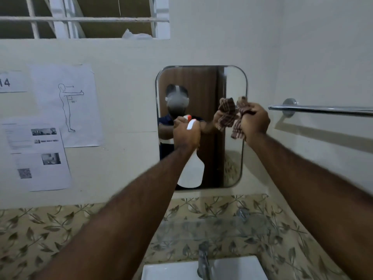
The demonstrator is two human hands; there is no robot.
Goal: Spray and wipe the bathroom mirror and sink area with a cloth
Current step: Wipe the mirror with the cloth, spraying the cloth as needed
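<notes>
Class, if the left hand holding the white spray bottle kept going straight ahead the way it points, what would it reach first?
Probably the rounded wall mirror; the left hand and white spray bottle face it, though the gap is unclear.

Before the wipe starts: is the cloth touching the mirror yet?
Cannot tell. The head view shows the cloth, bunched in the right hand, overlapping the mirror edge, but not the depth between them.

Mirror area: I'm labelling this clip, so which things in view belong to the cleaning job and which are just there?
In use: spray bottle in left hand; checked cloth in right hand; mirror; sink; tap.

Just there: towel rail, papers on the wall, window grille.
</notes>
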